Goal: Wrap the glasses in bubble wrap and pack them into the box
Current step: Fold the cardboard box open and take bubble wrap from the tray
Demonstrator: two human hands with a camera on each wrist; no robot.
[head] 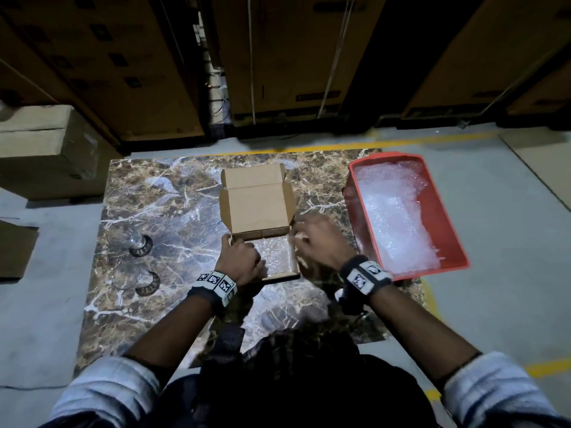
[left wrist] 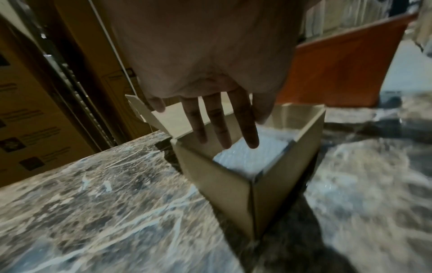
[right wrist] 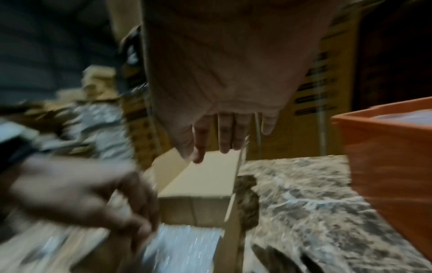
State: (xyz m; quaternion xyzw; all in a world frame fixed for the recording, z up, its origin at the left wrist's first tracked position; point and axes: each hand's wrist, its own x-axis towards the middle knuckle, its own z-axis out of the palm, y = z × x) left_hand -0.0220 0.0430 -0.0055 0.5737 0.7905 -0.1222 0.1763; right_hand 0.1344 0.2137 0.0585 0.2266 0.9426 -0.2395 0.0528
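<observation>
Head view: left hand (head: 242, 259) curled over near-left rim of open box (head: 259, 208) mid-table (head: 173, 186), lid flap pointing away; right hand (head: 318, 242) blurred at right wall, grip unclear. Two glasses (head: 131, 239) unwrapped at left.

Left wrist: fingers (left wrist: 221, 125) extended, apart, above bubble wrap (left wrist: 250, 157) lining box.

Right wrist: fingers (right wrist: 225, 133) straight, together, over flap.

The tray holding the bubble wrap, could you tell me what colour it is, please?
The tray is red-orange, clearest in the head view.
</observation>
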